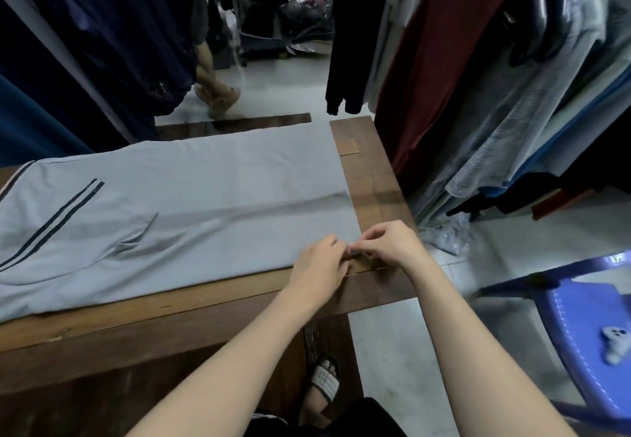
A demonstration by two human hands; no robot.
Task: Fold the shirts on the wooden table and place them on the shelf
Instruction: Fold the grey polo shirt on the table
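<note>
Both forearms reach in from below. My left hand [321, 262] and right hand [389, 245] meet at the near right corner of the one grey shirt [205, 197], and each pinches its hem with curled fingers. That shirt lies spread flat across the single wooden table [368, 170]. One blue plastic chair [580, 317] stands to my right.

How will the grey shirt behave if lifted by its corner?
Probably floppy: the grey shirt shows soft creases, so it should drape below the left hand and right hand pinching its corner. Likely light: it lies thin and flat.
</note>
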